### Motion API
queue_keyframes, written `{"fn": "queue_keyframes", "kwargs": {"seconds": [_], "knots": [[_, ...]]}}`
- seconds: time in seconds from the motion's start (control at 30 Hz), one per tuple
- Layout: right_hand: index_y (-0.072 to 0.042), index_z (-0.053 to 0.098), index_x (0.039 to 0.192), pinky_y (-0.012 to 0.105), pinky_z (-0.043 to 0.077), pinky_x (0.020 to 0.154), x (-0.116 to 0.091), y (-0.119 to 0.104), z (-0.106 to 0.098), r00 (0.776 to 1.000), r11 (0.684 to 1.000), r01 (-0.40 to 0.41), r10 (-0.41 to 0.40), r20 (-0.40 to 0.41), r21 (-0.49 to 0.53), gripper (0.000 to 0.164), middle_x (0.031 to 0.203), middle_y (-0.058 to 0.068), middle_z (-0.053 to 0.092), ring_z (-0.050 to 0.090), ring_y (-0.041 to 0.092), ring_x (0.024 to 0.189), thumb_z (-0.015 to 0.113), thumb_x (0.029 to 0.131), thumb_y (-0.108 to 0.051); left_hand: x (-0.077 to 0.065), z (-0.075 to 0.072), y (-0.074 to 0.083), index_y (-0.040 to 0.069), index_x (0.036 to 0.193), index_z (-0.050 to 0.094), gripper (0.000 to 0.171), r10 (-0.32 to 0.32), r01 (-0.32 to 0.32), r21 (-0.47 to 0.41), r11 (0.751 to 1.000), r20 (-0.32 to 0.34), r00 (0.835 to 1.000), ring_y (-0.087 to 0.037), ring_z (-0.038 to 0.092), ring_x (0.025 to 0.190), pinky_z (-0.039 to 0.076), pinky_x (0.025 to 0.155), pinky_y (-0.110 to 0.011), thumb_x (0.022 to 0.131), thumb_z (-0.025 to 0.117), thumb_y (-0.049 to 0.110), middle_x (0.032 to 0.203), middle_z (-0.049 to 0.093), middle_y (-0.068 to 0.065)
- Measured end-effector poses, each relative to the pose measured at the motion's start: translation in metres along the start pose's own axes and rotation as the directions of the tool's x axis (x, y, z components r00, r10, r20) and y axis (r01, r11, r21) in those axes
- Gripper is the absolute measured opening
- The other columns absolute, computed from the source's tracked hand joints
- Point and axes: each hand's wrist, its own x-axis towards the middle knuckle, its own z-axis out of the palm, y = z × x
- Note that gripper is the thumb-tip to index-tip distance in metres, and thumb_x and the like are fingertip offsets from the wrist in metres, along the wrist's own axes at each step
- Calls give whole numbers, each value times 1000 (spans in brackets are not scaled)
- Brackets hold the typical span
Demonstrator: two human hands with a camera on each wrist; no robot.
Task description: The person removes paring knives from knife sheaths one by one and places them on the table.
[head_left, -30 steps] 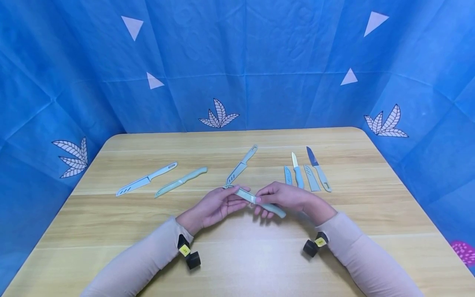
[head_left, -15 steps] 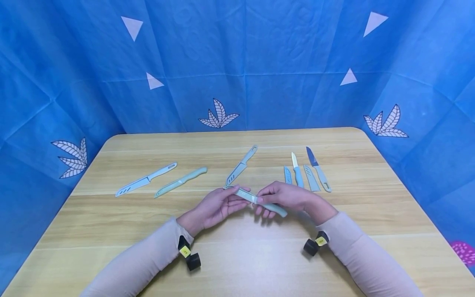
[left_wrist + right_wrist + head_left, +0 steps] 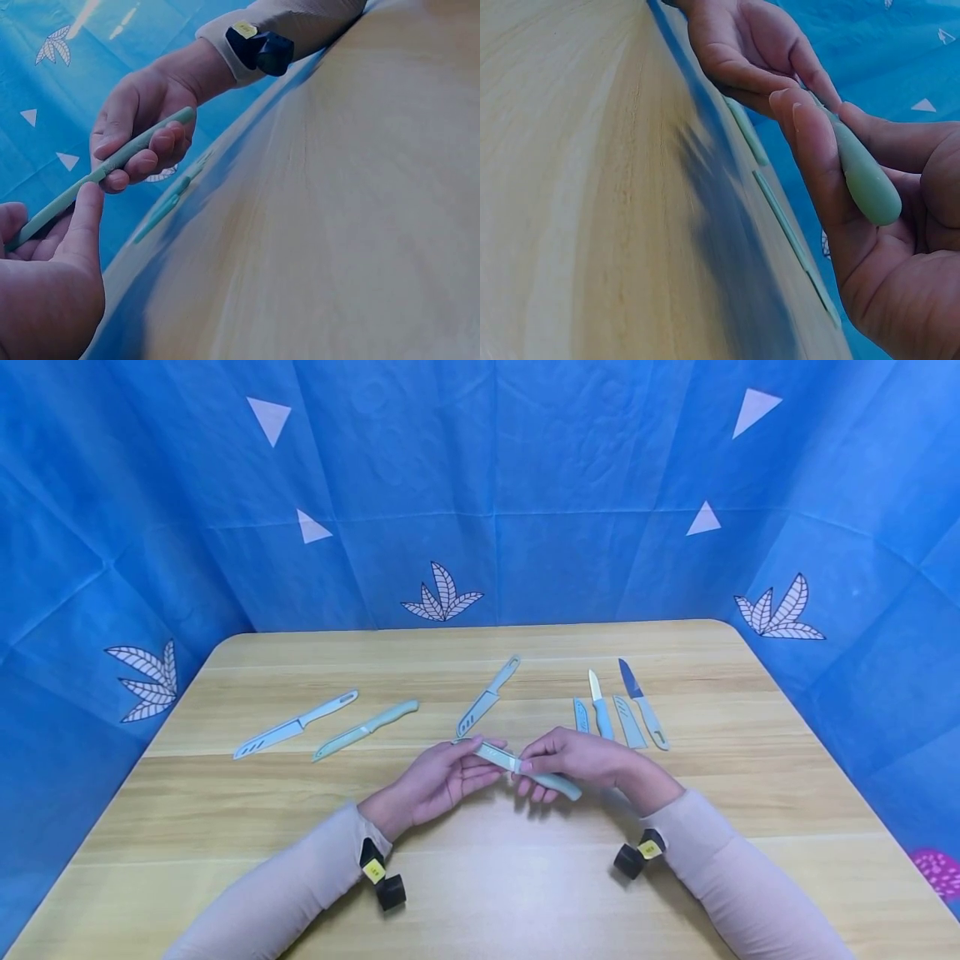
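Both hands hold a pale green knife (image 3: 557,783) above the middle of the table, its blade inside a matching sheath (image 3: 497,756). My left hand (image 3: 440,781) has its thumb on top of the sheath and its fingers beneath. At the junction of handle and sheath, my right hand (image 3: 573,760) pinches the handle between thumb and fingers. In the right wrist view, the rounded handle end (image 3: 874,196) points out of the right hand. Just beyond the left fingertips lies a sheathed knife (image 3: 487,695) on the table.
Two more sheathed knives, one bluish (image 3: 296,724) and one green (image 3: 366,729), lie to the left on the wooden table (image 3: 480,877). At right lie a small bare knife (image 3: 601,706), a dark-bladed knife (image 3: 643,703) and two loose sheaths (image 3: 630,722). A blue curtain (image 3: 495,468) hangs behind.
Almost nothing moves: both hands keep their hold on the sheathed knife, and only its handle end shifts slightly to the right.
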Motion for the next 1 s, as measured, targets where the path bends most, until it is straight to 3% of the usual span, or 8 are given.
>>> {"fn": "queue_keyframes", "kwargs": {"seconds": [0.3,0.67,1.0], "knots": [[9,64,115,39,62,73,0,0,1,1000,1000,-6,6,-2,1,28,96,23,70,70,25,79,52,101,-12,-1,0,-1,-8,139,42,43,24,-23,-66,998,21,999,-35,52,126,43,108,-40,105,44,17,136,52,-25],[10,64,114,37,62,73,0,0,-1,1000,1000,1,-1,2,-8,28,96,21,70,70,24,79,53,101,-12,-1,2,-2,-6,134,46,36,43,-38,-126,991,40,998,-33,51,127,41,109,-39,105,44,16,133,56,-23],[11,63,114,37,62,72,-1,-1,-1,1000,1000,3,-3,3,-3,28,96,22,70,69,22,78,53,101,-11,0,3,-2,-10,141,35,43,48,-43,-146,988,25,999,-34,51,127,42,108,-39,106,43,14,132,57,-23]]}}
